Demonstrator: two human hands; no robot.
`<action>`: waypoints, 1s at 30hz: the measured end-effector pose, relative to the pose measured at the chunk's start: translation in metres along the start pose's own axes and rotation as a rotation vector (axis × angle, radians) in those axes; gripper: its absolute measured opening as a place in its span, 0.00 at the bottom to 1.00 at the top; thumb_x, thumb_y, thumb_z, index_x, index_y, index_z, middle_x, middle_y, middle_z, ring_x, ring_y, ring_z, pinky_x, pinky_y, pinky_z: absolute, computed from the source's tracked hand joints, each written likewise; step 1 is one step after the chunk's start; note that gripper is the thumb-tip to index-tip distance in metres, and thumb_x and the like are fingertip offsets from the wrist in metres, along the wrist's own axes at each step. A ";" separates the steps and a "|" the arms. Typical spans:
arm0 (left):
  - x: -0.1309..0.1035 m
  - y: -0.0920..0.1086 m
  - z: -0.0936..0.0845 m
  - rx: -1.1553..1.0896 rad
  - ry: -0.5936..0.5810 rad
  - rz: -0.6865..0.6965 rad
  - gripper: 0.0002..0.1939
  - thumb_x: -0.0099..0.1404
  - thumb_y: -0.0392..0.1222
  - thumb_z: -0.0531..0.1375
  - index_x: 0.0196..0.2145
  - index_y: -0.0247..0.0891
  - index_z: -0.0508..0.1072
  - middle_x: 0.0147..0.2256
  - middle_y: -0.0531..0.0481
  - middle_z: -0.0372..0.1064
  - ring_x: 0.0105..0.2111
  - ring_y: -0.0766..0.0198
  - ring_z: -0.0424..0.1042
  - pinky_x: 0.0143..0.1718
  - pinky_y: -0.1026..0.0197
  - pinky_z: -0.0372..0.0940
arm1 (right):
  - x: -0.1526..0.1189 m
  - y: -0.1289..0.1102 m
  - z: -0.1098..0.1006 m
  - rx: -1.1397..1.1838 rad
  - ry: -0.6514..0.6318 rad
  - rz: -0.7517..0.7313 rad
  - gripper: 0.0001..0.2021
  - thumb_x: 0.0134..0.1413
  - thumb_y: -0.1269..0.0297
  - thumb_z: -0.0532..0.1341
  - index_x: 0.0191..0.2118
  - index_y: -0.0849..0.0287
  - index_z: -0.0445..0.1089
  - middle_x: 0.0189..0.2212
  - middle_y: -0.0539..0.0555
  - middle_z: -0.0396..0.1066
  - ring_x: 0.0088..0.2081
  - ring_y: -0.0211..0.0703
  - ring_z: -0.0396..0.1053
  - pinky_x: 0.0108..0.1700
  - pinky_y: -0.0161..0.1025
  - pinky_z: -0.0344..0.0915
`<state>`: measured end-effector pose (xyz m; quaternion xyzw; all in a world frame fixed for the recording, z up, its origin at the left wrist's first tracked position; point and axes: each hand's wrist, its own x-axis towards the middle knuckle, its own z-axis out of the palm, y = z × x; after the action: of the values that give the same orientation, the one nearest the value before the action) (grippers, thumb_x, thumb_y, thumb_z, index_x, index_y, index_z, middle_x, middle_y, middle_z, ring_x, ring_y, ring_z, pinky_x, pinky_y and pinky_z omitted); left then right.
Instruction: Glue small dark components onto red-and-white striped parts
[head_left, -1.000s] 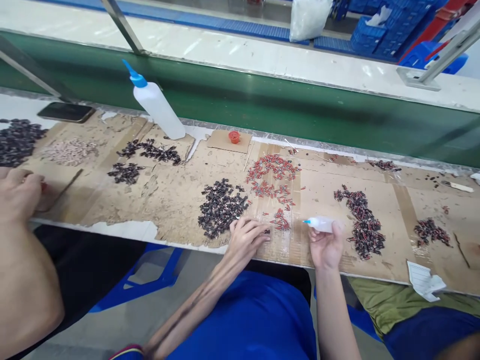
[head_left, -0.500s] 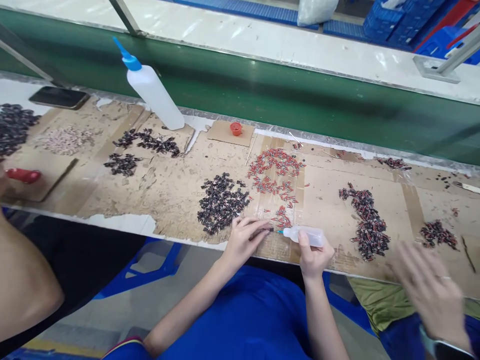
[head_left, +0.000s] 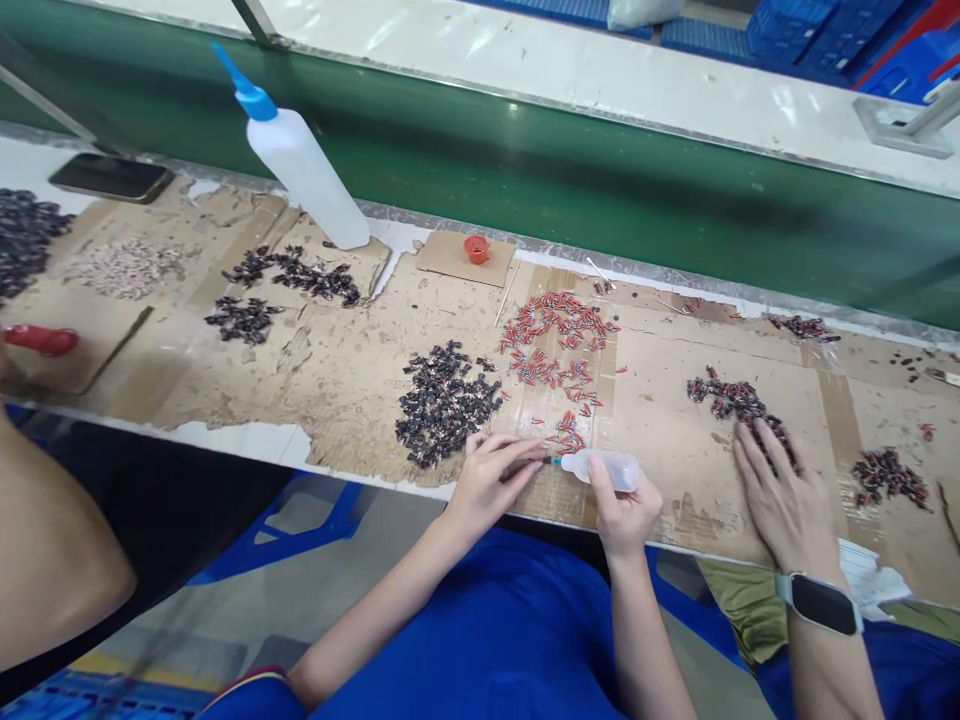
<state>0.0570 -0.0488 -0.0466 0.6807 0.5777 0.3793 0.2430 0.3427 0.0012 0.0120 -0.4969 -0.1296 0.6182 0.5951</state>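
My left hand (head_left: 491,478) pinches a small black part (head_left: 547,460) between thumb and fingers, just above the cardboard near the front edge. My right hand (head_left: 628,512) is wrapped round a small clear squeeze bottle (head_left: 615,469) lying sideways, its thin blue-green tip against or very close to the black part. Left of my hands lies a heap of black parts (head_left: 444,405). Beyond them spread many small red-and-silver pieces (head_left: 559,320), with a few scattered close to the bottle tip. The fine shape of the held part is too small to make out.
A co-worker's hand (head_left: 787,495) with a watch rests on a dark-and-red heap (head_left: 724,393) at right. A large white bottle (head_left: 304,170) with blue nozzle, a red cap (head_left: 476,249), a phone (head_left: 112,177) and a red object (head_left: 41,340) also stand or lie around.
The bottle tip has moved slightly left, up to the black part. The co-worker's hand at right has come forward onto the heap. The view has shifted a little.
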 end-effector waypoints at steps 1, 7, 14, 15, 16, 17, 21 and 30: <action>0.000 0.000 0.000 0.001 0.001 -0.002 0.11 0.65 0.39 0.60 0.46 0.44 0.73 0.36 0.52 0.80 0.39 0.60 0.75 0.46 0.53 0.56 | -0.007 0.016 0.008 -0.172 -0.032 -0.090 0.10 0.60 0.55 0.56 0.39 0.46 0.75 0.38 0.53 0.77 0.43 0.50 0.74 0.35 0.48 0.74; 0.000 0.000 -0.001 0.003 -0.001 0.001 0.11 0.65 0.39 0.61 0.45 0.44 0.73 0.36 0.53 0.80 0.39 0.59 0.75 0.46 0.52 0.56 | -0.034 0.105 0.038 -0.472 -0.052 -0.257 0.12 0.60 0.57 0.59 0.43 0.60 0.71 0.42 0.54 0.72 0.39 0.42 0.72 0.41 0.42 0.71; 0.000 0.001 0.000 0.006 0.024 0.032 0.11 0.64 0.38 0.61 0.46 0.42 0.73 0.35 0.54 0.80 0.39 0.61 0.75 0.46 0.53 0.55 | -0.032 0.109 0.048 -0.790 -0.038 -0.633 0.07 0.44 0.59 0.69 0.26 0.57 0.77 0.20 0.50 0.75 0.23 0.42 0.70 0.28 0.37 0.66; 0.000 0.001 0.001 0.012 0.032 0.029 0.11 0.64 0.38 0.61 0.45 0.42 0.73 0.35 0.54 0.80 0.38 0.61 0.75 0.46 0.53 0.55 | -0.032 0.108 0.050 -0.811 -0.055 -0.653 0.07 0.45 0.60 0.68 0.26 0.57 0.77 0.21 0.51 0.75 0.23 0.42 0.71 0.27 0.37 0.66; 0.000 0.001 0.001 0.020 0.039 0.023 0.10 0.65 0.38 0.61 0.45 0.42 0.73 0.35 0.54 0.80 0.38 0.60 0.75 0.46 0.53 0.55 | -0.033 0.108 0.051 -0.823 -0.064 -0.665 0.07 0.47 0.60 0.67 0.26 0.57 0.77 0.21 0.51 0.75 0.22 0.41 0.71 0.26 0.36 0.65; 0.000 0.002 0.002 0.028 0.048 0.016 0.09 0.65 0.39 0.61 0.44 0.42 0.73 0.35 0.54 0.80 0.38 0.60 0.75 0.46 0.53 0.55 | -0.033 0.107 0.052 -0.832 -0.063 -0.675 0.08 0.47 0.59 0.67 0.26 0.58 0.77 0.20 0.51 0.75 0.21 0.41 0.70 0.25 0.36 0.65; 0.000 0.004 0.003 0.042 0.070 0.012 0.06 0.65 0.39 0.61 0.41 0.42 0.74 0.34 0.53 0.80 0.38 0.60 0.75 0.46 0.53 0.54 | -0.033 0.108 0.051 -0.851 -0.034 -0.679 0.11 0.48 0.58 0.66 0.22 0.59 0.74 0.18 0.51 0.74 0.20 0.41 0.69 0.24 0.35 0.65; -0.001 0.001 0.002 0.002 0.044 0.025 0.10 0.64 0.38 0.61 0.45 0.43 0.73 0.35 0.53 0.80 0.39 0.60 0.75 0.47 0.53 0.53 | -0.024 0.108 0.042 -0.525 0.155 -0.641 0.12 0.45 0.57 0.68 0.25 0.62 0.71 0.18 0.49 0.70 0.20 0.38 0.67 0.24 0.35 0.65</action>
<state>0.0591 -0.0496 -0.0478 0.6795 0.5748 0.3968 0.2247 0.2401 -0.0295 -0.0378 -0.6111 -0.3855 0.3087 0.6186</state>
